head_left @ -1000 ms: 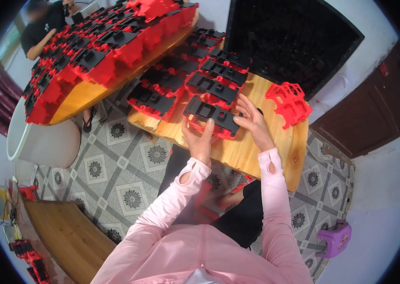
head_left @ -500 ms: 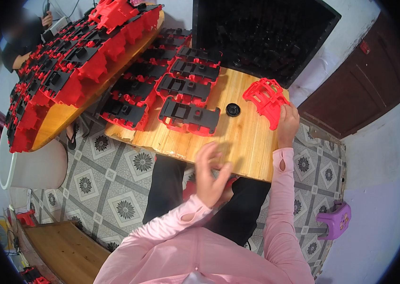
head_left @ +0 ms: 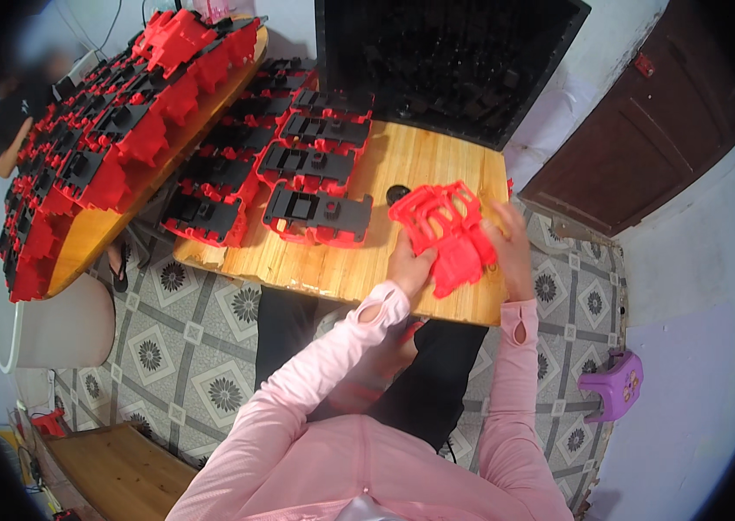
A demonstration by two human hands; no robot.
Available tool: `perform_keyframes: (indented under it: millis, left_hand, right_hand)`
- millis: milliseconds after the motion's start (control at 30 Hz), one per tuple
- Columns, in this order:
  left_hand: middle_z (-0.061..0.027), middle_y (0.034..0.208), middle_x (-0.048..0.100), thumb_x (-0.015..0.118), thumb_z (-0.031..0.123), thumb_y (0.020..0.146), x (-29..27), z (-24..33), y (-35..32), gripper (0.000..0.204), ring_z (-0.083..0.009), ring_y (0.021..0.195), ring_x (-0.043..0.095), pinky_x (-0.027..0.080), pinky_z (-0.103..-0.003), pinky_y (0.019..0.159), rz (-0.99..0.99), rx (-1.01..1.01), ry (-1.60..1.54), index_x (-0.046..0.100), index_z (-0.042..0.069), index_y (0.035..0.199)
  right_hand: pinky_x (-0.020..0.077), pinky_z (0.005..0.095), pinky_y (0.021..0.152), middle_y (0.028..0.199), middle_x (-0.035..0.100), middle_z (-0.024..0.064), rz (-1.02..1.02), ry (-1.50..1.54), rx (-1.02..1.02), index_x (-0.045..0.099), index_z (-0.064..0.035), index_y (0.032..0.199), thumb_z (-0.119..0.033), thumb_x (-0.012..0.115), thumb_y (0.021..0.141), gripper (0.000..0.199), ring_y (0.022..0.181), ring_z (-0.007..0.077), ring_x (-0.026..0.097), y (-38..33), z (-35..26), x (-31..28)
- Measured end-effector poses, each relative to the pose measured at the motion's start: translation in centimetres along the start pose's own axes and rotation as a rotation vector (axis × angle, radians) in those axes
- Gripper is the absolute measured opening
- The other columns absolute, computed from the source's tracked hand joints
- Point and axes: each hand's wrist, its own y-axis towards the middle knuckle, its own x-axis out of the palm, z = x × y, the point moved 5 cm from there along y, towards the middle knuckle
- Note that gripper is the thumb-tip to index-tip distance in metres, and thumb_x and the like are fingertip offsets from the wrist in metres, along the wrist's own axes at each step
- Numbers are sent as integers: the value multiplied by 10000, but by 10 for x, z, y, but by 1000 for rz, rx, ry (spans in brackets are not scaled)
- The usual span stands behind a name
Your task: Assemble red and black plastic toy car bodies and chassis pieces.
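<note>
A red plastic frame (head_left: 447, 227) with slotted openings is up over the near right part of the wooden table (head_left: 359, 276). My left hand (head_left: 411, 267) grips its lower left edge, thumb on the near side. At its right edge is my right hand (head_left: 513, 256), fingers apart and slightly blurred, close against the part; whether they touch it is hard to see. Partly hidden behind the frame lies a small round black disc (head_left: 398, 194). To the left, rows of red housings with black plates (head_left: 319, 214) stand on the table.
A second, curved wooden table (head_left: 98, 239) at the left carries a dense stack of similar red and black parts (head_left: 94, 130); a person (head_left: 13, 117) is behind it. A large black panel (head_left: 437, 65) stands at the back. A white bin (head_left: 55, 326) and purple stool (head_left: 612, 385) are on the floor.
The red frame has come from the table's right side toward me and leftward, and turned. My left hand has risen and taken hold of it; my right hand's fingers have loosened. The view has shifted.
</note>
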Motion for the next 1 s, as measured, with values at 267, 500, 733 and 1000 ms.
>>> perform_keyframes:
  millis: [267,500,733,1000]
  left_hand:
    - [-114,1214,588,511,-44,832,-29,66,-106,595,-173,1010,608,517,-316,832,-192,-404,-154,404,55,1410]
    - [-160,1379,466,516,59,897,-56,60,-173,658,-296,1139,577,468,-428,973,-296,-731,-534,259,131,1498]
    - [-190,1308,497,485,374,991,-50,62,-165,602,-313,1103,597,507,-461,930,-316,-608,-436,245,118,1480]
    - [-200,1392,465,505,361,979,-70,65,-169,640,-309,1106,606,532,-441,906,-302,-604,-555,203,117,1488]
  right_hand:
    - [508,230,730,972,702,53,-258,378,529,680,-22,1091,-368,550,971,388,772,117,652,73,35,30]
    - [509,472,752,976,689,216,347,-506,-214,619,-5,1151,-411,623,879,489,860,441,646,191,-50,25]
    - [518,517,822,948,665,303,489,-781,-75,606,28,1154,-267,568,858,419,917,457,651,267,-65,35]
    - [436,201,577,930,679,24,293,119,57,606,40,1214,-44,570,897,330,626,44,509,42,-90,-28]
